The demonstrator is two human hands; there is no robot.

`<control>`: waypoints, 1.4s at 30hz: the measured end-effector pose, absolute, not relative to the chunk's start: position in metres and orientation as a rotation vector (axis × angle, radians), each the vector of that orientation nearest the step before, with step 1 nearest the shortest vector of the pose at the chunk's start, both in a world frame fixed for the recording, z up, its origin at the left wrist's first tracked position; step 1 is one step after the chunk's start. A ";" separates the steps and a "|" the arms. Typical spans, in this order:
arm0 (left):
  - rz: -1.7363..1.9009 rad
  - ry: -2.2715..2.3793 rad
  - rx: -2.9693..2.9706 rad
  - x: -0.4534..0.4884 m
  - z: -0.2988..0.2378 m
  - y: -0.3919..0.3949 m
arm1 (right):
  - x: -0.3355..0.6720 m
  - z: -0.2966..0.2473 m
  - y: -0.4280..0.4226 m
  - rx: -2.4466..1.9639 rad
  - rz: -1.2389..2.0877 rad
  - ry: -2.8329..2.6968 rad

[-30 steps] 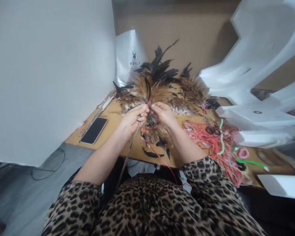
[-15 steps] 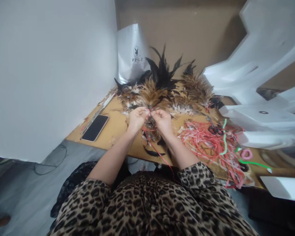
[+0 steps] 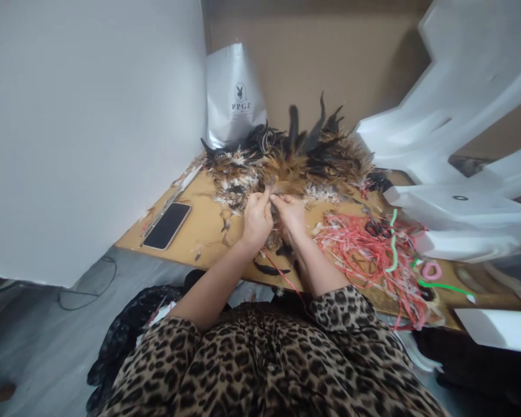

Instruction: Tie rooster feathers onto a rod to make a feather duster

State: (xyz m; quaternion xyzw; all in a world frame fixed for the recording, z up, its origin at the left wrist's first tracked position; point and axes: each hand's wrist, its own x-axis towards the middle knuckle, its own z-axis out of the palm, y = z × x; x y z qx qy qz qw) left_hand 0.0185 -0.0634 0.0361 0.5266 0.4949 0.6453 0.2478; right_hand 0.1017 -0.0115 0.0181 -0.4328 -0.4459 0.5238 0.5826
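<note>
My left hand (image 3: pixel 257 219) and my right hand (image 3: pixel 290 211) meet over the wooden table (image 3: pixel 204 226), both closed in a pinch at the base of a bundle of brown and black feathers (image 3: pixel 293 159). The bundle lies low on the heap of loose feathers (image 3: pixel 234 174) behind my hands. A thin red string (image 3: pixel 286 281) runs from under my hands down towards my lap. My sleeves are leopard print.
A black phone (image 3: pixel 167 226) lies at the table's left. A tangle of red strings (image 3: pixel 369 252) with green cords (image 3: pixel 393 246) and a pink ring (image 3: pixel 431 270) covers the right. A silver bag (image 3: pixel 235 95) stands at the back, white foam pieces (image 3: pixel 455 133) at right, a white wall at left.
The feather bundle, held upright earlier, has tipped down onto the heap. Both hands shifted slightly right, and the thin rod under my left hand is no longer seen.
</note>
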 end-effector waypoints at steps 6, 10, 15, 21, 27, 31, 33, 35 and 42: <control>1.646 1.160 0.915 0.021 0.032 -0.059 | 0.118 0.018 -0.010 -0.939 1.472 -0.952; 1.422 0.949 0.687 0.019 0.036 -0.053 | 0.130 0.022 -0.008 -0.835 1.634 -0.970; 1.440 0.860 0.703 0.020 0.033 -0.048 | 0.130 0.018 -0.002 -0.833 1.661 -1.077; 1.554 0.942 0.613 0.017 0.024 -0.044 | 0.122 0.011 -0.004 -0.969 1.345 -1.323; 1.589 0.936 0.502 -0.001 0.030 -0.046 | 0.172 0.003 0.000 -1.278 1.136 -1.747; 1.565 0.891 0.448 -0.010 0.032 -0.047 | 0.214 0.004 0.023 -1.744 0.593 -1.932; 1.560 0.884 0.431 -0.011 0.033 -0.047 | 0.223 0.007 0.033 -1.922 0.402 -1.981; 1.552 0.883 0.419 -0.012 0.035 -0.047 | 0.222 0.008 0.041 -1.997 0.306 -2.024; 1.546 0.886 0.422 -0.011 0.039 -0.050 | 0.193 -0.004 0.070 -1.999 0.188 -2.108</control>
